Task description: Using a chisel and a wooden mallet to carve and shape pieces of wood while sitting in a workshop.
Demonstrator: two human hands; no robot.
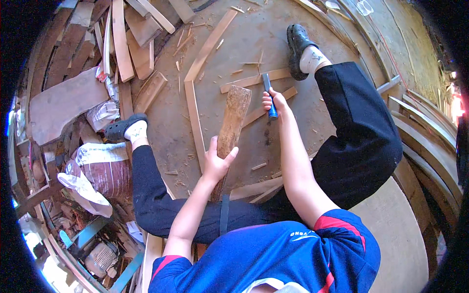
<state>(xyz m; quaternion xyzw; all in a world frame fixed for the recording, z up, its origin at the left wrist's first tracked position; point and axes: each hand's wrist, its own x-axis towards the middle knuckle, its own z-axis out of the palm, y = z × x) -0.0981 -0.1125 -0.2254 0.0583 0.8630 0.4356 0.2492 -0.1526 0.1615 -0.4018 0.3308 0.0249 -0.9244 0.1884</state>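
Note:
My left hand (pixel 218 162) is wrapped round a thick, rough brown piece of wood (pixel 235 115) that points away from me. Its near end runs down behind my wrist toward my thigh. In my right hand (pixel 274 100) is a chisel (pixel 266 82) with a flat grey blade and a blue handle; the fist is closed round the handle and the blade points away. The chisel is to the right of the piece of wood, apart from it. Beyond the blade a pale wooden strip (pixel 237 86) lies on the floor, and another strip (pixel 261 112) runs behind my right hand.
Between my spread legs the grey floor (pixel 168 110) carries shavings and a long angled wooden strip (pixel 193 105). Planks (pixel 119 41) pile up at the far left, with a sack (pixel 105 168) and a motor (pixel 101 259) nearer. Curved boards (pixel 425 146) stack at right.

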